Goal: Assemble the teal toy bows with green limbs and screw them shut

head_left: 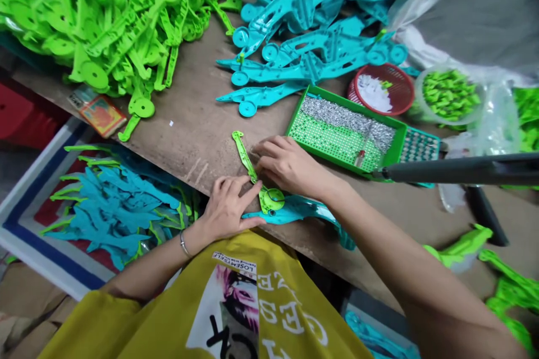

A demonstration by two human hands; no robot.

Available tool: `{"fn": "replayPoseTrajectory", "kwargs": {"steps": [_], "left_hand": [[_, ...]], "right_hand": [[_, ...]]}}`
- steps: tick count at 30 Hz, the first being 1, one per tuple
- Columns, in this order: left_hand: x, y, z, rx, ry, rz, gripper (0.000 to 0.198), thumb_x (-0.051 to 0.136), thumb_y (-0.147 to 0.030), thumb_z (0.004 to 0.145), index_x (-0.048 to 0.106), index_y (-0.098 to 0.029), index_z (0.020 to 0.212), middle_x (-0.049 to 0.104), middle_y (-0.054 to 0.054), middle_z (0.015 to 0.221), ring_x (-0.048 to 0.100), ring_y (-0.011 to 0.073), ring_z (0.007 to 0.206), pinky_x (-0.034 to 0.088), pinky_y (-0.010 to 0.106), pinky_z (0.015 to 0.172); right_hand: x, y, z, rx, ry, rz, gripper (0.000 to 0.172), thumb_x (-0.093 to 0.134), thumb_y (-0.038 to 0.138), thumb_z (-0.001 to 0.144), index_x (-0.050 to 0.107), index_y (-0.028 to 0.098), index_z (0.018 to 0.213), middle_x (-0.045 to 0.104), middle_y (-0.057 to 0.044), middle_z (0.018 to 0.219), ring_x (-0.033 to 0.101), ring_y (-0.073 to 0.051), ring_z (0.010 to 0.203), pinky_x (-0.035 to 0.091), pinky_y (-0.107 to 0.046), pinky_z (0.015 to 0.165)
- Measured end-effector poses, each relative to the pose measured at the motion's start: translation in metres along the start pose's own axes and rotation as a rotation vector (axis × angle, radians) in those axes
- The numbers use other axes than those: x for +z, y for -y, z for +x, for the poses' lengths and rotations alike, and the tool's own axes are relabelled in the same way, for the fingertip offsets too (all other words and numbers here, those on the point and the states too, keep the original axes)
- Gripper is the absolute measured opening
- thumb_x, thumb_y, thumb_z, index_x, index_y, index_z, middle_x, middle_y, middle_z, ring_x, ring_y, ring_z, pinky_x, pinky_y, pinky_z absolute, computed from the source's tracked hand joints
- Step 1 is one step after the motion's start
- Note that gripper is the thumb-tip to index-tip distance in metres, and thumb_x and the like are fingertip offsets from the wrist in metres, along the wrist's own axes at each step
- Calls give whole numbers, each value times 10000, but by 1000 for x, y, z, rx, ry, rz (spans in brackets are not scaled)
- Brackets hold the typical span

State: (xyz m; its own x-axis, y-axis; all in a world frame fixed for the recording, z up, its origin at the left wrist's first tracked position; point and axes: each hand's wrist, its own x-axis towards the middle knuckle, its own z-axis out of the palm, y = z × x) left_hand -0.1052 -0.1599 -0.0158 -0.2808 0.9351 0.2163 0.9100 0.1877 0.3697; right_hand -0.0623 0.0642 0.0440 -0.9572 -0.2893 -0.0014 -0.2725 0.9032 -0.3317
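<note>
A narrow green plastic part [246, 160] lies on the brown table [189, 123], its round end resting on a teal plastic part [295, 210] near the table's front edge. My left hand [227, 207] presses down on both pieces, fingers curled together and the index finger stretched along the green arm. My right hand [288, 165] rests over the middle of the green part, fingers bent with the tips pinched at its edge; what they hold, if anything, is too small to see.
A heap of green parts [105, 11] fills the back left, a heap of teal parts [311, 17] the back middle. A green tray with screws [345, 126], a red basket [383, 90] and a bowl of green bits [448, 95] stand right. A dark bar [458, 168] crosses the right side. Assembled pieces [113, 202] lie below left.
</note>
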Motion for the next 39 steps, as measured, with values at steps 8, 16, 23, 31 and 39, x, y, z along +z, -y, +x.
{"fn": "replayPoseTrajectory", "kwargs": {"steps": [8,16,23,31,39], "left_hand": [[0,2,1,-2,-15,5,766,435,-733,869,535,-171,1379,534,191,1330,467,324,1216,321,480,998],[-6,11,9,51,-14,-53,807,454,-795,805,587,-182,1315,491,210,1345,438,347,1259,361,491,995],[-5,15,10,70,33,-65,879,421,-843,767,558,-187,1337,423,247,1431,410,377,1303,361,524,1008],[-3,14,9,46,7,-71,875,425,-849,755,574,-196,1318,433,255,1415,428,377,1298,371,521,1002],[0,15,6,24,11,-105,897,439,-855,741,554,-210,1353,410,238,1427,398,386,1320,360,545,1036]], "right_hand": [[-13,-13,11,-51,117,86,165,557,266,942,708,201,927,697,-55,867,553,-226,917,328,-374,830],[2,-15,37,-30,107,305,157,524,161,921,675,134,888,633,-83,863,568,-164,786,420,-284,729],[1,-15,44,127,62,383,102,616,101,813,622,149,902,632,-23,780,552,-127,687,417,-249,660],[-1,-17,48,67,0,458,136,542,112,859,664,167,880,699,-45,875,635,-142,787,465,-265,748],[14,-16,56,66,-16,474,177,541,79,812,680,169,874,697,-39,852,638,-151,789,477,-287,771]]}}
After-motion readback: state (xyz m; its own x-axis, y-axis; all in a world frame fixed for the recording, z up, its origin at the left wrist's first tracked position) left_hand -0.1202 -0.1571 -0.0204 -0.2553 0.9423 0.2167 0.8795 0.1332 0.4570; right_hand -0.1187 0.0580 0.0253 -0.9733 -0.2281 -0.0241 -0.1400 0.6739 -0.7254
